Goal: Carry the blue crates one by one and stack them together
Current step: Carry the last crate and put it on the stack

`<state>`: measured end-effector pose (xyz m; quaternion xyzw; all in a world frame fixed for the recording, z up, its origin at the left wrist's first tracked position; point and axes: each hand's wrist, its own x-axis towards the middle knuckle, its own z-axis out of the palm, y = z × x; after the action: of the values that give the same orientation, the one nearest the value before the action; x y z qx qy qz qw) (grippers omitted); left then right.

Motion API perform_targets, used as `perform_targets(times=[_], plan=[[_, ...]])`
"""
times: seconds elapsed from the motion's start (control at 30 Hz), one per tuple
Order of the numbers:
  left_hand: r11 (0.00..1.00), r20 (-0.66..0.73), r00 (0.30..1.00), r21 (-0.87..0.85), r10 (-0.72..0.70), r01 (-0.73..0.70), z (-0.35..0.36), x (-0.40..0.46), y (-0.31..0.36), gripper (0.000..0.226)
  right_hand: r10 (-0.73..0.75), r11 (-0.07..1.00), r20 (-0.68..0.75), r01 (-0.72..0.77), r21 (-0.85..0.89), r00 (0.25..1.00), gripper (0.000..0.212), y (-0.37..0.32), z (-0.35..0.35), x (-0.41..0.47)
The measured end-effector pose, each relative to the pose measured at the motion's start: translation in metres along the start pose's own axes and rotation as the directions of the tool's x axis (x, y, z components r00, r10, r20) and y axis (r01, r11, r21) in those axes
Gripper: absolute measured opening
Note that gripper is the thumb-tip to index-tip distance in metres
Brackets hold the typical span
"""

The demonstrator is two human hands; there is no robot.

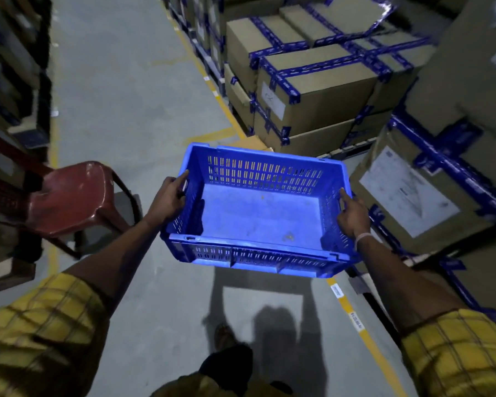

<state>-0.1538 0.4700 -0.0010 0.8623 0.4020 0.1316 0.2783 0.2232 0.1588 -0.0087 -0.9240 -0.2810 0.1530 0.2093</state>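
Two rows of stock flank a grey concrete aisle (121, 90): taped cardboard boxes (321, 81) on pallets to the right, dim shelving (15, 67) to the left. Yellow floor line (367, 339) runs along the box side, with small white labels on it.

Red plastic chair (72, 196) sits left of the aisle, near the left arm, not touching the crate.

One blue crate (258, 213), held up off the floor in front of the person, between both hands. Its shadow falls on the concrete below. Crate is open-topped, empty apart from a few specks on the bottom, slotted walls all round. Slightly tilted, far right corner overlapping the pallet edge in view.

Left hand (169, 199) grips the crate's left end wall; thumb lies along the rim, fingers curl into the handle slot on the outside. Right hand (352, 213) grips the right end wall the same way, index finger stretched forward along the rim. Pale band (362, 237) on the right wrist.

Yellow checked sleeves (40, 325) on both arms, rolled above the elbow. One foot (224, 336) visible on the floor under the crate, blurred.
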Motion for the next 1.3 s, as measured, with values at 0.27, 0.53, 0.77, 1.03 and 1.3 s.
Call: perform_targets(times=[0.27, 0.53, 0.77, 1.03, 1.3], plan=[[0.981, -0.027, 0.981, -0.014, 0.194, -0.194, -0.010, -0.062, 0.076, 0.062, 0.093, 0.993, -0.080, -0.086, 0.085, 0.992, 0.066, 0.053, -0.042, -0.102], [0.959, 0.021, 0.964, -0.107, 0.266, -0.263, 0.000, -0.114, 0.127, 0.068, 0.196, 0.968, -0.225, -0.151, 0.201, 0.954, 0.064, 0.098, -0.084, -0.227], [0.922, 0.135, 0.916, -0.147, 0.377, -0.358, 0.014, -0.133, 0.160, 0.063, 0.352, 0.930, -0.320, -0.291, 0.225, 0.879, 0.064, 0.119, -0.105, -0.321], [0.804, 0.205, 0.781, -0.238, 0.590, -0.545, 0.018, -0.133, 0.205, 0.054, 0.517, 0.856, -0.433, -0.431, 0.285, 0.739, 0.067, 0.111, -0.099, -0.425], [0.704, 0.376, 0.595, -0.375, 0.711, -0.603, 0.026, -0.143, 0.237, 0.056, 0.683, 0.726, -0.506, -0.567, 0.390, 0.526, 0.067, 0.090, -0.069, -0.537]])
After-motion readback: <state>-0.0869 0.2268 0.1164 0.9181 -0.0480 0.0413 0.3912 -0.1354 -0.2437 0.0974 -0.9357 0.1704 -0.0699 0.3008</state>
